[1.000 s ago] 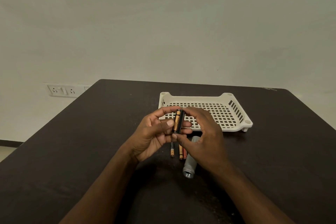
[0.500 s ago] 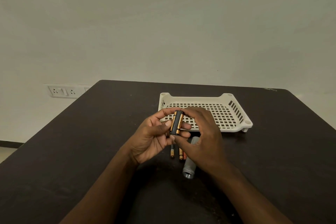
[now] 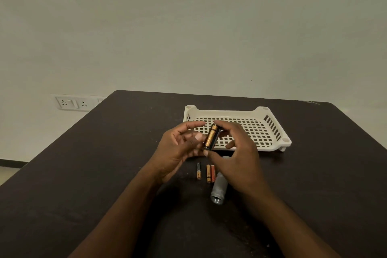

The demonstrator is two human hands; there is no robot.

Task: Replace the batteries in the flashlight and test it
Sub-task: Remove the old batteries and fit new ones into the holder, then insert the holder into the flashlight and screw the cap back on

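On the wall to the left of the desk (image 3: 104,174) you see a white socket plate (image 3: 73,102). Your left hand (image 3: 178,148) is raised above the middle of the desk, fingers curled, its thumb and fingertips against the left side of the battery holder (image 3: 211,137). The holder is black, tilted with its top away from you, and shows a gold-and-black cell in its near slot. Your right hand (image 3: 236,153) pinches the holder from the right, forefinger over its top end and thumb under its bottom end. Below the hands, three loose batteries (image 3: 206,173) lie on the desk, lengthwise toward you: one apart on the left, two touching side by side. Just right of them lies the grey flashlight body (image 3: 218,188), open end toward you, its far end hidden by your right hand. The white perforated tray (image 3: 261,130) stands behind the hands, toward the far edge of the desk; your hands cover part of its near rim.
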